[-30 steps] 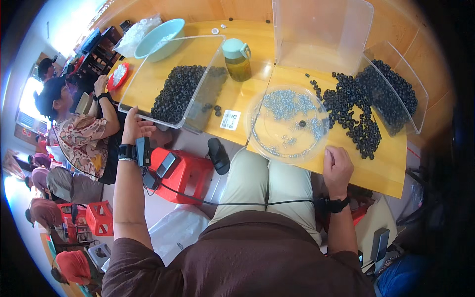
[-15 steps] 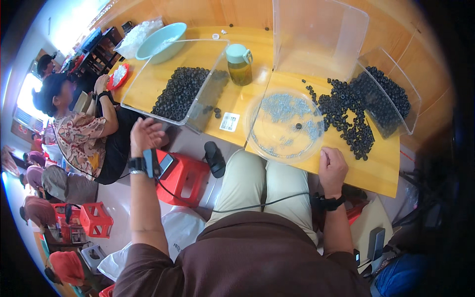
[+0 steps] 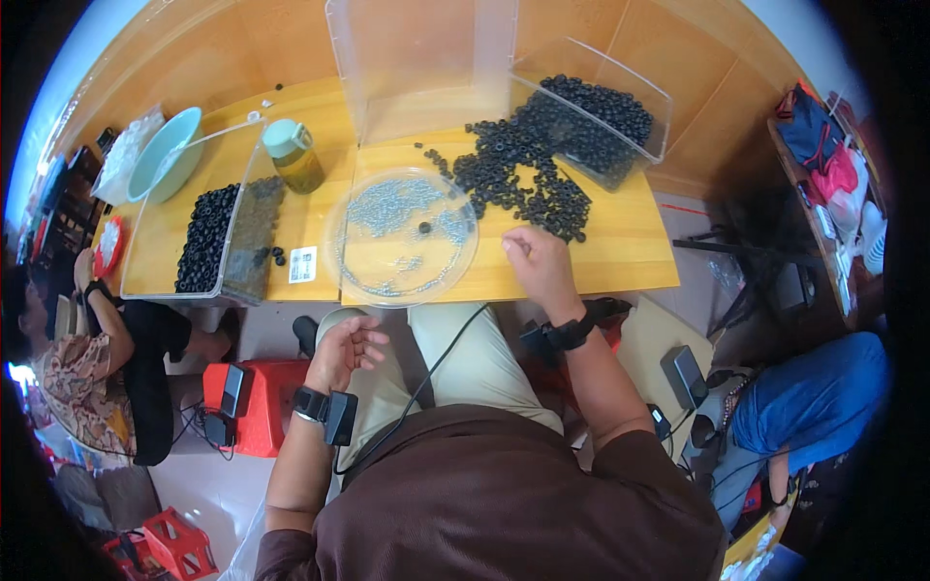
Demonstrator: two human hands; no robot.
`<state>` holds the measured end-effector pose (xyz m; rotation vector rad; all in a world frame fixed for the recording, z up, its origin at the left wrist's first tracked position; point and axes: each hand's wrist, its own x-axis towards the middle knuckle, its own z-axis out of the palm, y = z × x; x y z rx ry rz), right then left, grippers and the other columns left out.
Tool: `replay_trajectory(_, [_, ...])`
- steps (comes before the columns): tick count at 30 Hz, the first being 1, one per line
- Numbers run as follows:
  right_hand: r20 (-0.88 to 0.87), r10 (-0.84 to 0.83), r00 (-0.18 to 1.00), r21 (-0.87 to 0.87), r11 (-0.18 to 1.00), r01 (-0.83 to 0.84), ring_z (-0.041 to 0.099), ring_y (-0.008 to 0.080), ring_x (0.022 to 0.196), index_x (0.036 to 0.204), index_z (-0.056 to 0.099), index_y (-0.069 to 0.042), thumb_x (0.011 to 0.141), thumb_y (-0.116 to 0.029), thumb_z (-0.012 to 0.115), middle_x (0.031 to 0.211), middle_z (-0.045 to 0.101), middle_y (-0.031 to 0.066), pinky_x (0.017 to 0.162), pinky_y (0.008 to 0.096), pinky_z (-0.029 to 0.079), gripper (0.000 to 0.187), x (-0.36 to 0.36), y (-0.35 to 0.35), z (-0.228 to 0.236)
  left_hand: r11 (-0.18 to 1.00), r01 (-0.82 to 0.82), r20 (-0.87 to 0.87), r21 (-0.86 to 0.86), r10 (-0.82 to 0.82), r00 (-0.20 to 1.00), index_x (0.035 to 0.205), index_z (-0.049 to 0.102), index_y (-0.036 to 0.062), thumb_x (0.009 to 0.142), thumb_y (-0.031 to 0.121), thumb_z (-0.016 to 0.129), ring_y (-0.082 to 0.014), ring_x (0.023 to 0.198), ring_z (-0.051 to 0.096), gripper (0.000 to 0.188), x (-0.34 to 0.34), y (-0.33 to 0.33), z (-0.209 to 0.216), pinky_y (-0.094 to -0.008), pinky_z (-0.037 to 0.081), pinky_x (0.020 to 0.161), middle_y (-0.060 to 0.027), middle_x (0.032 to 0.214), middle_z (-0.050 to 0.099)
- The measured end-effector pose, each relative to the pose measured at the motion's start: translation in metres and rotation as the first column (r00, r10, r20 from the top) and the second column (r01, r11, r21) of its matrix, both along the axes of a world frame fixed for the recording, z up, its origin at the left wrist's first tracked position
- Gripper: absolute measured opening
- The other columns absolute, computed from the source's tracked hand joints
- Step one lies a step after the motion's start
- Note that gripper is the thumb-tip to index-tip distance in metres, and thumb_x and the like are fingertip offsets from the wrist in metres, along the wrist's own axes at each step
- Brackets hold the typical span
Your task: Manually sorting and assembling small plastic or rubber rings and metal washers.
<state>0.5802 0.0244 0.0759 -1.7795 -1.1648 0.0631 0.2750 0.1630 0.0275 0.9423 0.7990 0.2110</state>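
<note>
My left hand (image 3: 349, 353) hangs over my lap, palm turned inward, its fingers apart and nothing in them. Resting by the table's front edge, my right hand (image 3: 540, 266) is closed, thumb against the fingers; whatever it may hold is hidden. Between the two, a round clear plastic tray (image 3: 341, 268) carries many small silvery metal pieces (image 3: 395, 206). One black ring-shaped piece (image 3: 423, 228) lies among them. Beyond my right hand spreads a loose heap of black ring-shaped pieces (image 3: 504, 174), reaching a tilted clear box (image 3: 662, 145) full of more.
A second clear box (image 3: 145, 293) at the left contains black pieces. Behind it are a green bowl (image 3: 165, 155) and a mint-lidded bottle (image 3: 294, 155). A clear upright panel (image 3: 417, 68) stands at the back. A co-worker (image 3: 87, 387) sits left; another person in blue (image 3: 809, 397) sits right.
The view has swung to the right. My left hand has come from beside the left box to over my lap, nearer the round tray. My right hand stays closed.
</note>
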Motion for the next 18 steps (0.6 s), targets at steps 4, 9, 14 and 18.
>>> replay_trajectory(4, [0.036,-0.060,0.998,-0.064,0.996,0.063,0.062,0.0259,0.067,0.085,0.064,-0.003,0.078,-0.013,0.063,0.076,0.064,0.0118,0.061,0.0347,0.048,0.012,0.031,0.000,0.026,0.996,0.041,0.018,0.082,-0.043,0.999,0.108,0.055,0.0009,0.092,0.036,0.040,-0.0181,0.068,0.063,0.041,0.024,0.004,0.023,-0.0258,0.049,0.056,-0.0133,0.090,0.064])
replay_trajectory(9, [0.185,-0.067,0.981,-0.263,0.958,0.115,0.063,0.0277,0.075,0.087,0.065,-0.006,0.077,-0.020,0.064,0.080,0.066,0.0119,0.068,0.0383,0.049,0.017,0.050,0.027,0.027,0.985,0.075,-0.064,0.153,-0.066,0.996,0.104,0.056,0.0015,0.091,0.037,0.041,-0.0163,0.062,0.060,0.041,0.041,0.008,0.040,-0.0258,0.046,0.052,-0.0104,0.082,0.063])
replay_trajectory(14, [0.348,-0.043,0.936,-0.383,0.905,0.184,0.062,0.0294,0.083,0.086,0.066,-0.008,0.076,-0.021,0.065,0.084,0.065,0.0122,0.074,0.0399,0.049,0.017,0.060,0.054,0.011,0.899,-0.011,-0.095,0.438,0.058,0.994,0.110,0.055,0.0033,0.091,0.026,0.042,-0.0128,0.055,0.058,0.033,0.047,-0.004,0.047,-0.0215,0.043,0.047,-0.0083,0.078,0.063])
replay_trajectory(18, [0.426,0.000,0.905,-0.448,0.869,0.211,0.061,0.0295,0.088,0.085,0.066,-0.008,0.075,-0.021,0.066,0.087,0.063,0.0125,0.076,0.0398,0.049,0.016,0.055,0.062,0.013,0.856,0.024,-0.130,0.516,0.050,0.990,0.117,0.052,0.0036,0.090,0.021,0.042,-0.0114,0.051,0.057,0.034,0.051,0.003,0.056,-0.0203,0.041,0.043,-0.0085,0.074,0.062])
